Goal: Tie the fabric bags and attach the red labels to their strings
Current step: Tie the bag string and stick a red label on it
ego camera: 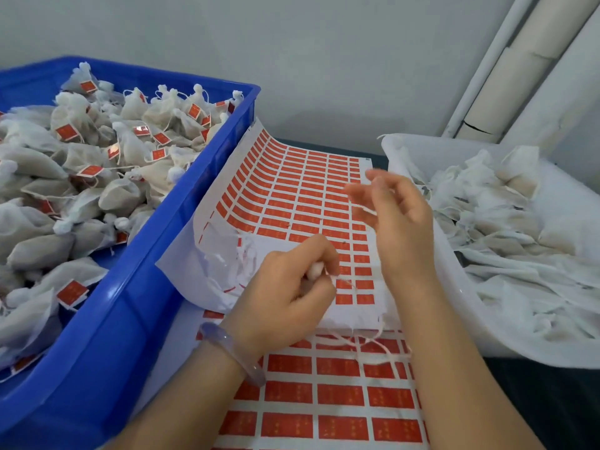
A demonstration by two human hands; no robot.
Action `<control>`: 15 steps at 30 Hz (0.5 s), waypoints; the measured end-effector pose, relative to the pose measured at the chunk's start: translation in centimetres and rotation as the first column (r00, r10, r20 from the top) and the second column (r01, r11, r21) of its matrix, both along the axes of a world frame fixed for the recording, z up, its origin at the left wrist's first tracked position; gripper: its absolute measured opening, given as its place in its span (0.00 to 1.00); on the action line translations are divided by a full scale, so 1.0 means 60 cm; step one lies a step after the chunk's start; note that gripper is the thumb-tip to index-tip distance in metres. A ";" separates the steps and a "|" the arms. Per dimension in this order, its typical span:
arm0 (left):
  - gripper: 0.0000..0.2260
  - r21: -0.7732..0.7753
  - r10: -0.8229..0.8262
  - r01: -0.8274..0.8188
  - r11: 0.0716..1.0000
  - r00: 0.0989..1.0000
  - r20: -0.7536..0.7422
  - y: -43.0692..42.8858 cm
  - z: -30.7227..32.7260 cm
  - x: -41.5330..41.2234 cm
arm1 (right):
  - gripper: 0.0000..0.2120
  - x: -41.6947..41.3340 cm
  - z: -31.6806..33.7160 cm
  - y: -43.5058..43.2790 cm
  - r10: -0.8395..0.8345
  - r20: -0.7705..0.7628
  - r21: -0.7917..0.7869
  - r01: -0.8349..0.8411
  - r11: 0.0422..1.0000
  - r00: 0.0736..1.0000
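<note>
1. the left hand (285, 293) is clenched on the neck of a small fabric bag (314, 271). its white tuft shows between thumb and forefinger, and the bag is held above the label sheets in the middle of the view.
2. a thin white string (365, 208) crosses the fingers of the right hand (402, 222), which is raised just beyond the left.
3. the right fingers are curled and blurred, so i cannot tell whether that grip pinches the strand.
4. sheets of red labels (311, 203) lie between the two containers. the upper sheet curls up against the crate wall and its near edge is torn.
5. the blue crate (146, 287) on the left is piled with tied bags (130, 151) that carry red tags.
6. the white tub (461, 287) on the right holds loose untied bags (506, 203).
7. a pale bracelet (233, 350) circles the left wrist.
</note>
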State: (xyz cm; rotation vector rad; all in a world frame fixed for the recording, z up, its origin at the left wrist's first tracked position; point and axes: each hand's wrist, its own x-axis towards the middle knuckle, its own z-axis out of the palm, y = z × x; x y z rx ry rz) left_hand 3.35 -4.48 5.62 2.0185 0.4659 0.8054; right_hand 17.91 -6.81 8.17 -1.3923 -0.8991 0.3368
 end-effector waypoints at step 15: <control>0.07 0.305 -0.099 0.096 0.947 0.995 -0.005 -0.003 -0.001 0.008 | 0.03 0.022 0.012 0.060 -0.257 -0.158 0.037 0.266 0.963 0.953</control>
